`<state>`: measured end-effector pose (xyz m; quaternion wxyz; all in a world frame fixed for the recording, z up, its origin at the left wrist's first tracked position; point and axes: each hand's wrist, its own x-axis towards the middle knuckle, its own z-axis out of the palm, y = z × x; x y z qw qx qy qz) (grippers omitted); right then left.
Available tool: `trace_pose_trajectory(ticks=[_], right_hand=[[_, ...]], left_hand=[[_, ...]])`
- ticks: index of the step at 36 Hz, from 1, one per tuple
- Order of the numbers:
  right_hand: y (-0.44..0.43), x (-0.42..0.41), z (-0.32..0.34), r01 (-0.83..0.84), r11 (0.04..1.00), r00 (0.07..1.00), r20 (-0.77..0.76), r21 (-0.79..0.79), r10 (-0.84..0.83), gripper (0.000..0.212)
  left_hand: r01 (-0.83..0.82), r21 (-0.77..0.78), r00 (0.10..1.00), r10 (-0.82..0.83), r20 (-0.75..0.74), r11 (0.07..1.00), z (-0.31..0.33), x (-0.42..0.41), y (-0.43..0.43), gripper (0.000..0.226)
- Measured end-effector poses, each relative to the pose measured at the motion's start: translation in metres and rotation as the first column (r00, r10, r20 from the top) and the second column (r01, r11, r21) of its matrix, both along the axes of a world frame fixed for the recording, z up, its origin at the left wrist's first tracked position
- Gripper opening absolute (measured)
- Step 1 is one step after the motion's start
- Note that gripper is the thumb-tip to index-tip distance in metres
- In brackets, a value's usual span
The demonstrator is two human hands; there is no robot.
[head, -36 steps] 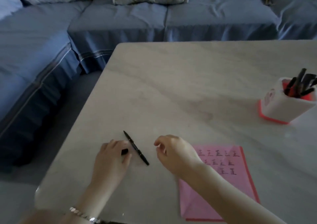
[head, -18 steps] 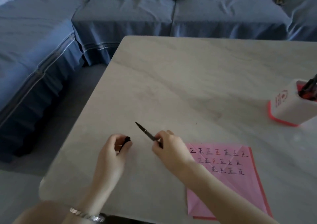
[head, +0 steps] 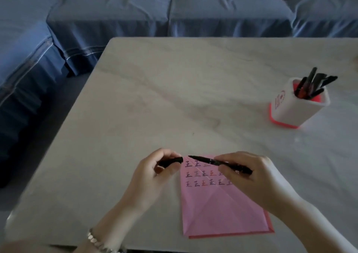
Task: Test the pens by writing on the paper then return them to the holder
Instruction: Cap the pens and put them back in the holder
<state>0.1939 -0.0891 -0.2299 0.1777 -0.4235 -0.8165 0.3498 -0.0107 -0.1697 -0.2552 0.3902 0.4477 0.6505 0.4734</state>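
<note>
Since the earlier frames, the pen (head: 220,164) has left the table and both hands have shifted over the top of the paper (head: 213,204). The right hand (head: 249,177) is closed around the pen barrel, with the bare tip pointing toward the left hand (head: 153,175). The left hand is pinched on the cap (head: 171,161), whose open end faces the tip. Cap and tip are close but apart; a small gap shows between them.

The paper lies beneath and toward the body from both hands, carrying three rows of written marks. The holder (head: 296,105) stands well apart, forward and to the right of the right hand, with several pens upright inside it.

Judgement: cap and pen are lined up end to end, so this pen is either about to be recapped after its test or has just been uncapped. The filled rows suggest recapping, after which the pen goes to the holder.
</note>
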Motion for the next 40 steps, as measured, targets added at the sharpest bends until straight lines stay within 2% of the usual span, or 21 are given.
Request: trace_pose_trajectory(ticks=[8,10,15,19,23,25,28,31,33,34,37,40], right_hand=[[-0.008,0.007,-0.010,-0.035,0.998,0.999,0.013,0.047,0.034,0.035],[-0.009,0.008,-0.009,-0.038,0.998,0.999,0.013,0.045,0.037,0.042],[-0.011,0.007,-0.007,-0.042,0.999,0.999,0.004,-0.003,0.042,0.038],[-0.009,0.011,-0.001,0.004,0.996,0.996,-0.087,-0.093,-0.012,0.028],[-0.009,0.014,0.004,0.078,0.973,0.969,-0.215,-0.217,-0.125,0.034],[-0.010,0.015,0.008,0.085,0.950,0.943,-0.284,-0.301,-0.175,0.033],[-0.010,0.019,0.014,0.076,0.917,0.899,-0.371,-0.392,-0.233,0.032],[-0.010,0.022,0.016,0.083,0.907,0.881,-0.394,-0.413,-0.261,0.033],[-0.009,0.024,0.017,0.105,0.916,0.883,-0.388,-0.388,-0.266,0.031],[-0.008,0.026,0.018,0.119,0.924,0.889,-0.376,-0.363,-0.262,0.030],[-0.003,0.032,0.019,0.142,0.965,0.939,-0.277,-0.222,-0.202,0.030],[0.004,0.041,0.020,0.087,0.992,0.985,-0.141,-0.097,-0.100,0.018]], left_hand=[[0.080,-0.065,0.995,-0.084,-0.055,0.995,0.000,0.011,0.002,0.023],[0.110,-0.060,0.990,-0.115,-0.086,0.992,0.001,0.014,0.001,0.021],[0.252,-0.037,0.950,-0.254,-0.183,0.967,0.004,0.022,0.001,0.015],[0.317,-0.047,0.929,-0.320,-0.187,0.947,0.011,0.027,0.004,0.009],[0.375,-0.015,0.908,-0.371,-0.193,0.927,0.019,0.036,0.009,0.010],[0.395,0.046,0.887,-0.368,-0.278,0.917,0.021,0.041,0.011,0.011],[0.465,0.122,0.810,-0.365,-0.460,0.877,0.024,0.044,0.017,0.008],[0.500,0.121,0.761,-0.369,-0.533,0.857,0.027,0.047,0.023,0.010],[0.466,0.105,0.793,-0.362,-0.490,0.879,0.030,0.052,0.027,0.011],[0.440,0.070,0.828,-0.375,-0.417,0.895,0.031,0.055,0.029,0.011],[0.423,-0.106,0.891,-0.435,-0.133,0.900,0.032,0.062,0.040,0.015],[0.468,-0.249,0.881,-0.427,0.203,0.848,0.029,0.068,0.051,0.020]])
